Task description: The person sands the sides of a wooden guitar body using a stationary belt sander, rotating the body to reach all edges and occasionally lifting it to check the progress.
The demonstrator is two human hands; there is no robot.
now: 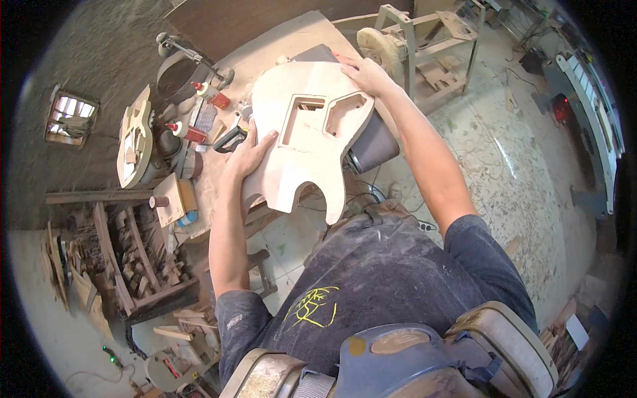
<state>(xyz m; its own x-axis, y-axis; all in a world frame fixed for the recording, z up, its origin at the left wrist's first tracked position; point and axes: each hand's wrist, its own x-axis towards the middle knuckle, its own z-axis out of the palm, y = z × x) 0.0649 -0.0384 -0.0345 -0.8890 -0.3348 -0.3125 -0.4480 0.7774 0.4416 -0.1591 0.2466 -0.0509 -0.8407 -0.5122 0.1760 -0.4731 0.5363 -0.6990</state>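
Note:
A pale, unfinished wooden guitar body [295, 166] is held out in front of me, its face with the routed cavities turned up and its two horns pointing toward me. My left hand [251, 154] grips its left edge, thumb lying on the face. At the far right end, my right hand [367, 77] is closed over the edge, its fingertips partly hidden. Beneath the body, a grey-brown abrasive belt of a sander [377, 144] shows on the right and at the far side. Whether wood and belt touch, I cannot tell.
On the wooden bench [298, 38] to the left are red-and-white glue bottles [211, 95] and a lamp [192, 56]. Another guitar body [135, 142] stands farther left. A rack of wood offcuts [142, 259] is lower left; a wooden frame [411, 50] stands far right. Cables lie on the floor.

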